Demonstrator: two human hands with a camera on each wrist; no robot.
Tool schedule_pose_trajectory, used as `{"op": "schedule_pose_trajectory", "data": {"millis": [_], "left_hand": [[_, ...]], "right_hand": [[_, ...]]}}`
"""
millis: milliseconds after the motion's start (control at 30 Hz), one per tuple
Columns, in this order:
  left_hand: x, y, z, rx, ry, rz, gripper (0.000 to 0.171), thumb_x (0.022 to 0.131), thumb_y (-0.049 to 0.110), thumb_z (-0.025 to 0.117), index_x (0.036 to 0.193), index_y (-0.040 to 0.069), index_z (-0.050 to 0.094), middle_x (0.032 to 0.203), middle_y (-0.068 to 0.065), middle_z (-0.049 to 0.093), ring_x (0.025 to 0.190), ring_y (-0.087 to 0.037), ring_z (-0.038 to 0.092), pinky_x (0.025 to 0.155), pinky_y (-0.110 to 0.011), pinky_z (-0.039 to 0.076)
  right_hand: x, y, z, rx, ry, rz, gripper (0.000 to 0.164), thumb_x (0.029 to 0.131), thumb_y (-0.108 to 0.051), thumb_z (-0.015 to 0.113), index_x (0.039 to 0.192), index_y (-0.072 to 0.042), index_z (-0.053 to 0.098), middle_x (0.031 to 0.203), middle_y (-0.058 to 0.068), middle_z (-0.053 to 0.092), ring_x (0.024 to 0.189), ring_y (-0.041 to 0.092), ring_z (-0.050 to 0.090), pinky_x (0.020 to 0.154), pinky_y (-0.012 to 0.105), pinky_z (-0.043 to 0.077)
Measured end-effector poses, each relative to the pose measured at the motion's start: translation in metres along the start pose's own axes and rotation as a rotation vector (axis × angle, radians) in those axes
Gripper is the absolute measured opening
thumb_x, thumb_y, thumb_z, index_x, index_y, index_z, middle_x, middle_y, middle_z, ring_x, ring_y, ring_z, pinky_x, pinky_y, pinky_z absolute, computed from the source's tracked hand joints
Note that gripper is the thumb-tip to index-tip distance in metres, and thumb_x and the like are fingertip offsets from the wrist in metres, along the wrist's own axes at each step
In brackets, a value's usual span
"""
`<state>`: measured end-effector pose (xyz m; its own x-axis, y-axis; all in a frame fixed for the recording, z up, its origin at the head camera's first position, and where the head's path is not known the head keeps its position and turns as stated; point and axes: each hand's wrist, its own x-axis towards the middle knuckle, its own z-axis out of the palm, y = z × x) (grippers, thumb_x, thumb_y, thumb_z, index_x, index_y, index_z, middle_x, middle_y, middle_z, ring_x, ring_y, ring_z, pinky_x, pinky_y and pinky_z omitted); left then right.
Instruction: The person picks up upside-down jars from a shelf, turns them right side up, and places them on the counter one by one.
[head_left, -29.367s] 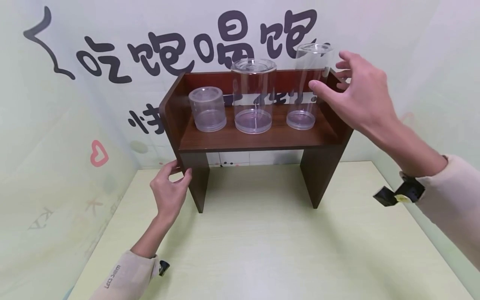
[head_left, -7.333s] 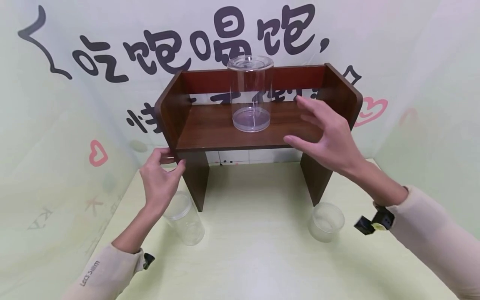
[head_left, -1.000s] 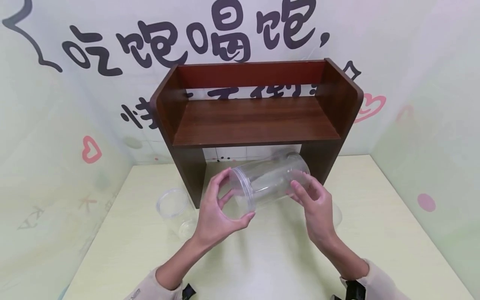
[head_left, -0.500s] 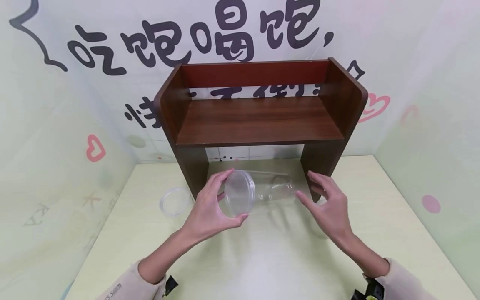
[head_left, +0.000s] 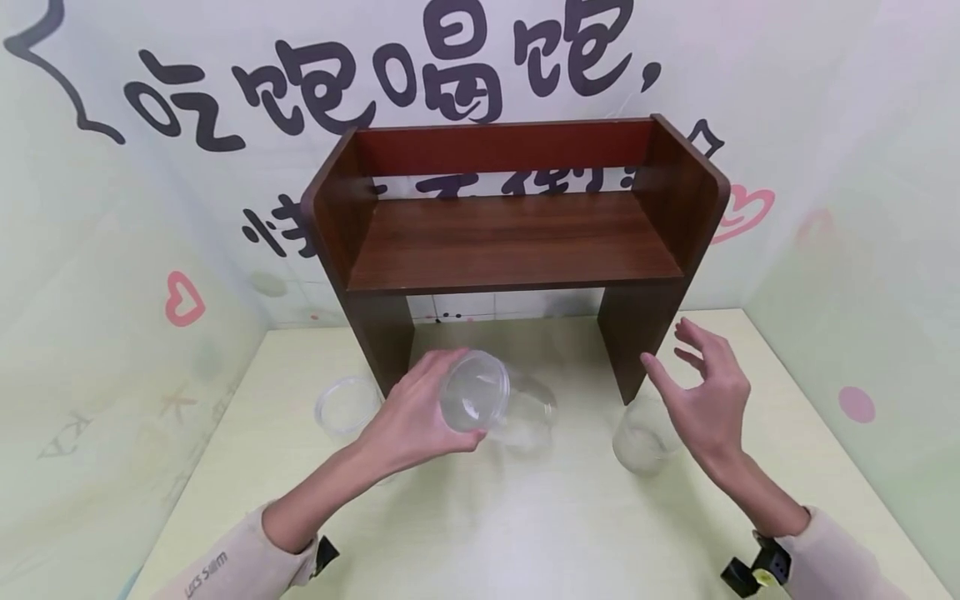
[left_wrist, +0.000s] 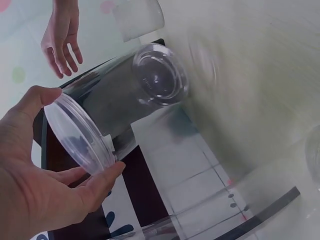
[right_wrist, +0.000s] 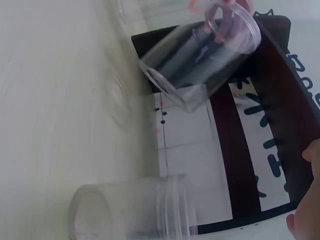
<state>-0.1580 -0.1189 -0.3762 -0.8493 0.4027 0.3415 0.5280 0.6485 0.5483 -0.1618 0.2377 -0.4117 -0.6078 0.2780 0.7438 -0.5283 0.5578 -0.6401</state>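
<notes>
My left hand [head_left: 408, 412] grips a clear plastic jar [head_left: 525, 415] by its lidded end, fingers and thumb round the rim. The jar is tilted, lid [left_wrist: 75, 132] toward me and base pointing away over the table. My right hand [head_left: 708, 396] holds nothing; its fingers are spread and loosely bent. Just beside that hand, a shorter clear jar [head_left: 641, 437] stands on the table in front of the stand's right leg. Another clear jar [head_left: 348, 408] is at the left, partly hidden behind my left hand and forearm.
A dark brown wooden shelf stand [head_left: 517, 237] with two side panels stands at the back of the pale table [head_left: 525, 533]. Nothing sits on its board. A printed fabric backdrop [head_left: 187, 208] encloses the back and both sides.
Earlier, three jars stood on the shelf; all are off it now. In the last second my right hand released the large jar and moved right, while my left hand swung its base lower.
</notes>
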Motion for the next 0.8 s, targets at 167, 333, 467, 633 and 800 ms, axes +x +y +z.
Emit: {"op": "schedule_pose_trajectory", "data": {"millis": [167,333,467,633,800], "left_hand": [[-0.001,0.0,-0.001,0.03,-0.045,-0.011,0.097,0.062,0.033,0.098,0.146,0.007,0.057,0.134,-0.012,0.063,0.11,-0.031,0.066,0.084,-0.048,0.063],[-0.001,0.0,-0.001,0.078,-0.085,-0.025,0.093,0.063,0.035,0.097,0.144,0.01,0.058,0.133,-0.01,0.064,0.111,-0.03,0.065,0.083,-0.047,0.062],[-0.001,0.001,-0.002,0.123,-0.123,-0.044,0.093,0.064,0.038,0.096,0.145,0.013,0.058,0.135,-0.01,0.063,0.113,-0.029,0.064,0.083,-0.048,0.062],[0.001,0.003,-0.003,0.161,-0.162,-0.053,0.093,0.063,0.039,0.095,0.145,0.015,0.059,0.134,-0.01,0.064,0.113,-0.03,0.064,0.079,-0.049,0.061],[0.003,0.005,-0.002,0.228,-0.198,-0.071,0.096,0.064,0.041,0.097,0.147,0.012,0.059,0.136,-0.011,0.063,0.118,-0.032,0.063,0.079,-0.053,0.062]], "right_hand": [[0.01,0.008,0.003,-0.023,0.017,0.043,0.06,0.074,0.014,0.088,0.131,0.008,0.069,0.118,0.022,0.071,0.109,-0.007,0.063,0.091,0.009,0.054],[0.016,0.015,0.007,-0.007,0.017,0.084,0.056,0.078,0.012,0.086,0.131,0.008,0.069,0.118,0.024,0.071,0.105,-0.009,0.064,0.088,0.009,0.055],[0.019,0.015,0.01,0.022,0.014,0.104,0.048,0.082,0.009,0.085,0.129,0.005,0.072,0.116,0.022,0.072,0.101,-0.003,0.066,0.085,0.009,0.056],[0.022,0.013,0.013,0.047,0.02,0.128,0.04,0.084,0.005,0.084,0.123,0.004,0.074,0.11,0.019,0.072,0.096,-0.003,0.068,0.083,0.011,0.057],[0.023,0.014,0.016,0.05,0.043,0.134,0.037,0.085,0.005,0.084,0.12,0.006,0.074,0.107,0.018,0.071,0.094,-0.003,0.068,0.082,0.011,0.058]]}}
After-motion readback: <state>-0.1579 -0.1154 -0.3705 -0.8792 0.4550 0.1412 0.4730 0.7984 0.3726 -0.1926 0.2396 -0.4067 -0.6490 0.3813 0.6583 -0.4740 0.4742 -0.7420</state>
